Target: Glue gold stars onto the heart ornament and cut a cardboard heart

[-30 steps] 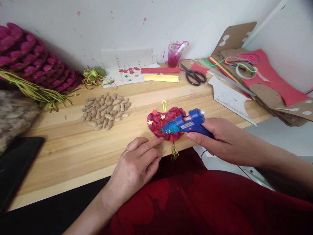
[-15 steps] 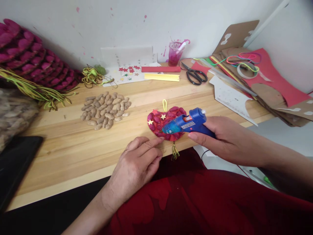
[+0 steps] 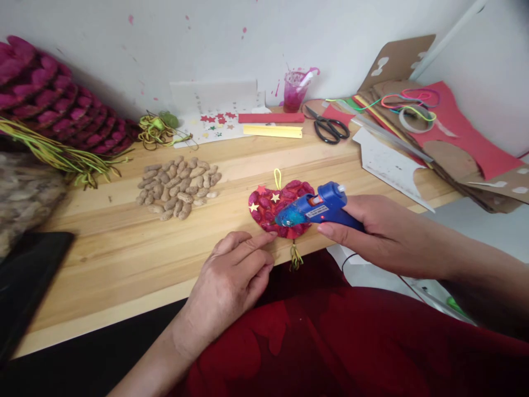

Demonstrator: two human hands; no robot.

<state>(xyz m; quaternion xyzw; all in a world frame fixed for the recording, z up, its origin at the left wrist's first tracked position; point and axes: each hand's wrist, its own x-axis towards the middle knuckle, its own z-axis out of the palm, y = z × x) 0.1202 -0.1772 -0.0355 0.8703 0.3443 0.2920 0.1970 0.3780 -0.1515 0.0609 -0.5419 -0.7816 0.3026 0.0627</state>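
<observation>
Wooden tabletop (image 3: 124, 264) beneath and beyond the fingers of both hands; stack of magenta-studded pieces (image 3: 61, 105) well off to the left, past the left fingers; cut brown cardboard (image 3: 450, 160) layered beyond and right of the right fingers.

Right hand (image 3: 384, 237) closed round a glue gun's handle, thumb along its near side, other fingers mostly hidden; left hand (image 3: 227, 275) back upward, one finger extended, the rest bent and bunched together; cannot tell whether they pinch anything.

Heap of unshelled peanuts (image 3: 177, 184) left of and beyond the left fingers; blue glue gun (image 3: 318, 207) in the right fingers' grasp, red light lit; its nozzle over the magenta peanut-covered heart (image 3: 266, 215), which lies flat just beyond the extended left fingertip, at its lower edge; black-handled scissors (image 3: 330, 129) beyond the right fingers; yellow-green tassel (image 3: 295, 258) right of the left fingertips; yellow star (image 3: 253, 208) on the heart, near the left fingers.
</observation>
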